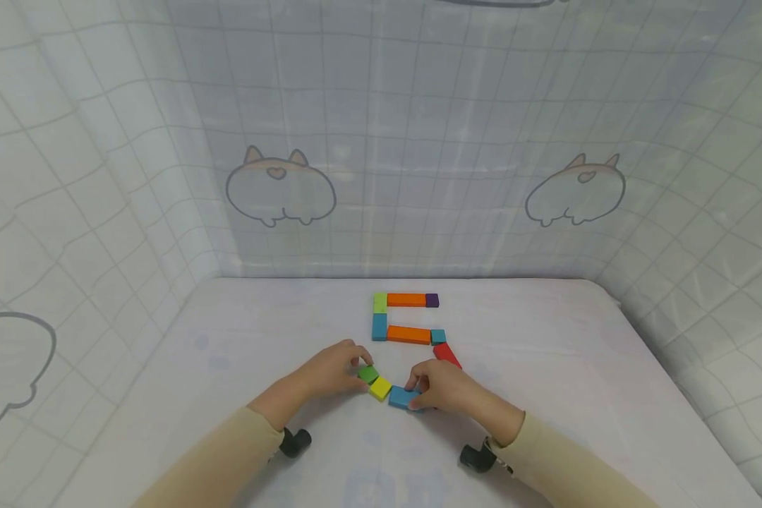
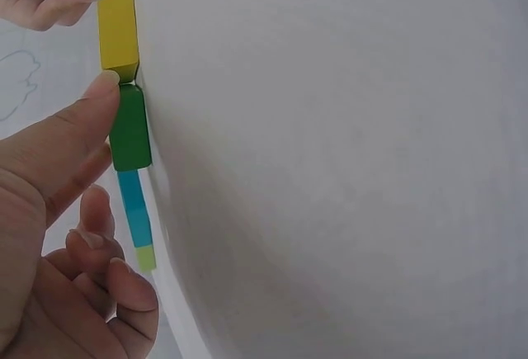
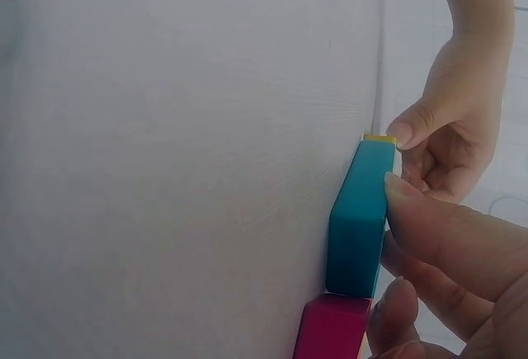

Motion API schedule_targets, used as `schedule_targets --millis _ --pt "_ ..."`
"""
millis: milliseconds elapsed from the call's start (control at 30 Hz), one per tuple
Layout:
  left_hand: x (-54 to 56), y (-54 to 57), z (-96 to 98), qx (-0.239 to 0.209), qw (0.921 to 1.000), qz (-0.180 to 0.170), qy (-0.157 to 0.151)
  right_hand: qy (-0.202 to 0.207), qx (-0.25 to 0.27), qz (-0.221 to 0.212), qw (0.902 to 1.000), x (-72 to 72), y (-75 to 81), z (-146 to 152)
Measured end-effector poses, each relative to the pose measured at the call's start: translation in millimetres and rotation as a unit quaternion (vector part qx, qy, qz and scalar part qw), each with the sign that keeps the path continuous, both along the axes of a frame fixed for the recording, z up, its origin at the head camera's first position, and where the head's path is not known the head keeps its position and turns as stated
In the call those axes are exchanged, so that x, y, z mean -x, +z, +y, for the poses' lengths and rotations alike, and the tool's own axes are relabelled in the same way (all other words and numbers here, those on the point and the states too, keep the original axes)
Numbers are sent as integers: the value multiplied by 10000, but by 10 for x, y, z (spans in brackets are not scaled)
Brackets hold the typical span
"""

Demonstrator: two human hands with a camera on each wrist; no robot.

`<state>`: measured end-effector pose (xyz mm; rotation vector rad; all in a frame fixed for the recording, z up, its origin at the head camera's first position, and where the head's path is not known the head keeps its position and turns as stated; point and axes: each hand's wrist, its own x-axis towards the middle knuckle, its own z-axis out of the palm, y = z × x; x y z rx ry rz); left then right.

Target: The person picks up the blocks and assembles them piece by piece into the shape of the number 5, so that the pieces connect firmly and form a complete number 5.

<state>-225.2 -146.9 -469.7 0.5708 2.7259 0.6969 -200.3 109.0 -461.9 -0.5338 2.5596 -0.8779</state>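
My left hand [image 1: 335, 368] pinches a green block [image 1: 368, 374] between thumb and fingers. In the left wrist view the thumb tip lies where the green block [image 2: 130, 128] meets a yellow block [image 2: 118, 33]. That yellow block [image 1: 380, 389] sits at a slant beside the green one. To its right, my right hand [image 1: 446, 385] grips a flat blue block [image 1: 401, 396] by its long sides. In the right wrist view, thumb and fingers lie along one side of the blue block [image 3: 359, 243]. A red block [image 1: 447, 355] lies slanted just beyond the right hand, partly hidden by it.
Farther back on the white-covered table [image 1: 260, 317], a light green block [image 1: 380, 303], two orange bars, a purple block [image 1: 432, 300], a blue block [image 1: 379, 327] and a small teal block [image 1: 439, 337] form an angular outline. A gridded curtain [image 1: 419, 212] encloses the table.
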Motion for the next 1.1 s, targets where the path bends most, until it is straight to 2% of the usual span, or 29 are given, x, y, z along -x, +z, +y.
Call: schedule_targets --millis 300,533,867,1100 --pt "-4 22 -29 -84 9999 -55 17 -34 -32 -52 10000 13 -1 6" --pt "13 -5 -43 -116 9999 12 -125 -10 -15 -11 10000 13 4 3" --pt "49 -66 -50 -66 9999 -54 -76 -74 -26 -85 9999 4 -7 0" --pt "49 -67 -58 -45 10000 -62 -57 -25 -6 -40 10000 -4 7 -3"
